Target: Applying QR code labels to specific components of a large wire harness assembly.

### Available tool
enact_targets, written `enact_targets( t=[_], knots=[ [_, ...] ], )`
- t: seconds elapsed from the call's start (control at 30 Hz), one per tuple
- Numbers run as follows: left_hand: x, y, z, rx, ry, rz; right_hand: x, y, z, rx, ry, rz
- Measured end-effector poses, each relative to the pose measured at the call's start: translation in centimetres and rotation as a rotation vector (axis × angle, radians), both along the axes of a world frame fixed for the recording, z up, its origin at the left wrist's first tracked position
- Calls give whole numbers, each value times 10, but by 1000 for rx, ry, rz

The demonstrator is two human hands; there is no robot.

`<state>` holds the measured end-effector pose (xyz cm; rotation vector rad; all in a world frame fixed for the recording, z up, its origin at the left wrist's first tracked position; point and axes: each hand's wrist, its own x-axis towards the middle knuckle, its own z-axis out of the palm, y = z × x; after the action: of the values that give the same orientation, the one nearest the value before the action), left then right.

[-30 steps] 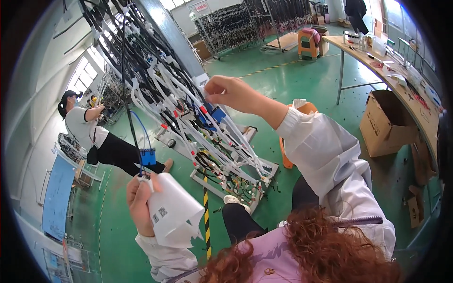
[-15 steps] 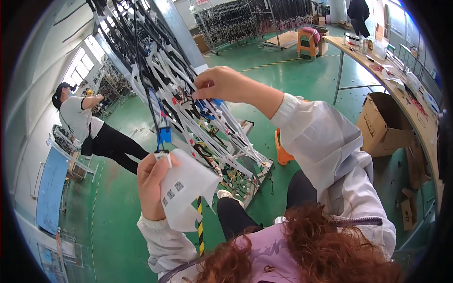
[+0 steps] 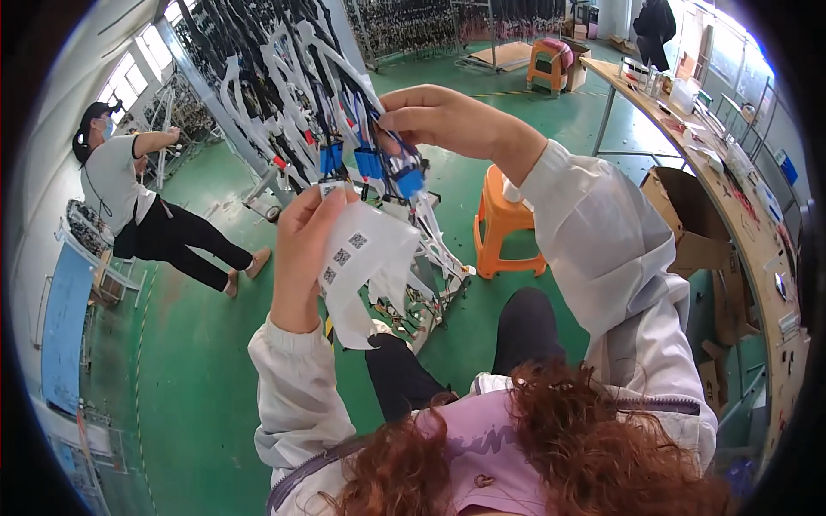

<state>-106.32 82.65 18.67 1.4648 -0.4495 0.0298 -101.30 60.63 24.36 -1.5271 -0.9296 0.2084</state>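
Note:
A bundle of wire harnesses (image 3: 288,95), black and white with red bits, hangs from a slanting metal frame in front of me. My right hand (image 3: 447,120) is closed around some of its cables, just above a blue connector (image 3: 409,181). Another blue connector (image 3: 330,158) dangles to the left of that one. Between thumb and fingers, my left hand (image 3: 301,241) pinches a torn white label sheet (image 3: 379,249) printed with small square codes. The sheet's top edge is close under the left connector; whether they touch I cannot tell.
An orange stool (image 3: 503,215) stands behind the harnesses, left of my right sleeve. On the right, a long wooden workbench (image 3: 637,82) carries tools and wires, with a cardboard box (image 3: 680,202) beneath. At the left, a co-worker (image 3: 129,189) reaches toward another rack.
My left hand has risen with the label sheet, closer to the connectors. The right hand has shifted slightly right, drawing cables and blue connectors into clearer view. The co-worker's arm is stretched further.

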Motion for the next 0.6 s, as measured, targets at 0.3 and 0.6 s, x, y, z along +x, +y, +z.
enact_targets(
  t=[0.3, 0.6],
  knots=[
    [-13, -3, -2, -146, 43, -89, -5, -12, 10, -45, 78, 110],
    [-2, -31, -26, 139, 43, -275, -4, -12, 10, -112, 126, 145]
  ],
)
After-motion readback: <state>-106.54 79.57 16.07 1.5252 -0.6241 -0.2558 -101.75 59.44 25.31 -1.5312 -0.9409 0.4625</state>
